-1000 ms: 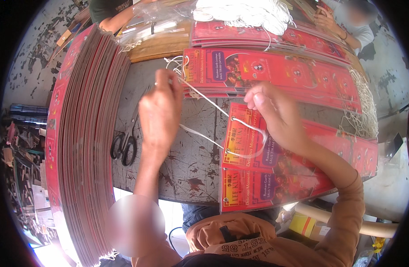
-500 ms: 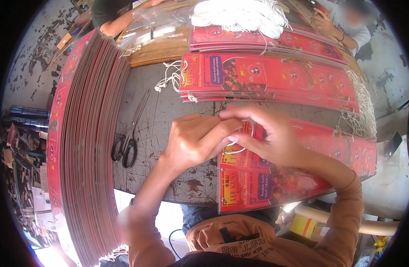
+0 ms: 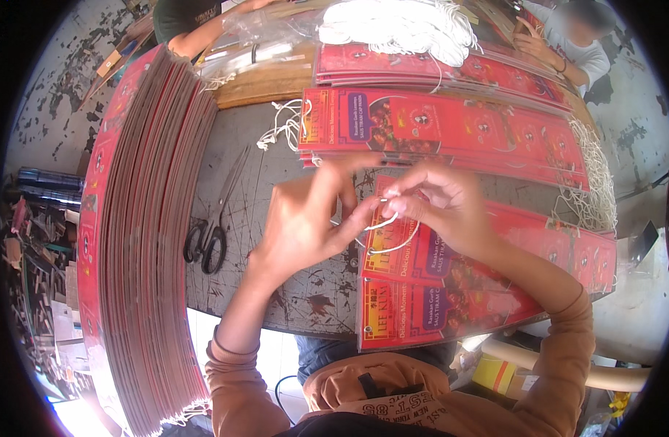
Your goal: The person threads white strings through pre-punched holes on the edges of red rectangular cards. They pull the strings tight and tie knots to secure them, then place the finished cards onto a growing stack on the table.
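Above the near red printed cards, both my hands work on a thin white string point(image 3: 406, 245) that hangs in a loop at the corner of the upper card point(image 3: 458, 251). My right hand point(image 3: 451, 211) pinches the string between thumb and fingertips. My left hand point(image 3: 298, 229) has its thumb against the string by the right fingertips, with its index finger raised and blurred; part of the string runs behind its thumb. Another long red card point(image 3: 414, 320) lies below, overlapped by the upper one, with a small hole at its left corner.
A tall stack of red cards point(image 3: 148, 240) stands at the left, beside black-handled scissors point(image 3: 205, 244). Strung cards point(image 3: 451, 124) lie beyond my hands, with a white string bundle point(image 3: 396, 29) behind. Two people work across the table, a hand point(image 3: 531, 44) showing at far right.
My hands have drawn slightly apart at the left, and my left index finger has lifted off the right fingers. More of the string loop shows between them.
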The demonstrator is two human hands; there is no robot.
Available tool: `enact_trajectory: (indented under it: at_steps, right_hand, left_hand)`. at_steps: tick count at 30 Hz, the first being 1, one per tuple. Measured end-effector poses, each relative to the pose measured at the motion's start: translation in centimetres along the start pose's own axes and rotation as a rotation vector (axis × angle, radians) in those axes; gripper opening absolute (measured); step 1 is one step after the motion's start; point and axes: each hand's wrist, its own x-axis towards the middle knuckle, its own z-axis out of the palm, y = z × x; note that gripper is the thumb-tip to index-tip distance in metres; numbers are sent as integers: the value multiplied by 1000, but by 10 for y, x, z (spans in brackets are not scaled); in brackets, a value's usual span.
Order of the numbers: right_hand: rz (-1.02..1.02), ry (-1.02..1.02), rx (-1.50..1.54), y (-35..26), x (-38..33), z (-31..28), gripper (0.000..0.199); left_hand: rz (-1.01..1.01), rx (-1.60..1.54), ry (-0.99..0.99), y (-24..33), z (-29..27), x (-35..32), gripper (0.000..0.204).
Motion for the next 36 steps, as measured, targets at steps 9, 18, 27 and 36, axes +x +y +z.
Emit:
enact_trajectory:
  at_steps: [9, 18, 27, 36]
  right_hand:
    - [26, 26, 21, -7, 3, 3, 17]
    - [38, 28, -1, -7, 1, 3, 16]
    - [41, -25, -77, -10, 2, 0, 15]
    - [6, 15, -73, -5, 2, 1, 17]
  left_hand:
    - [-594, -750, -652, -6, -18, -6, 39]
    - [-394, -515, -588, -12, -10, -8, 39]
    - [-585, -672, -429, -18, 3, -12, 25]
    - [-578, -791, -42, -14, 15, -1, 14]
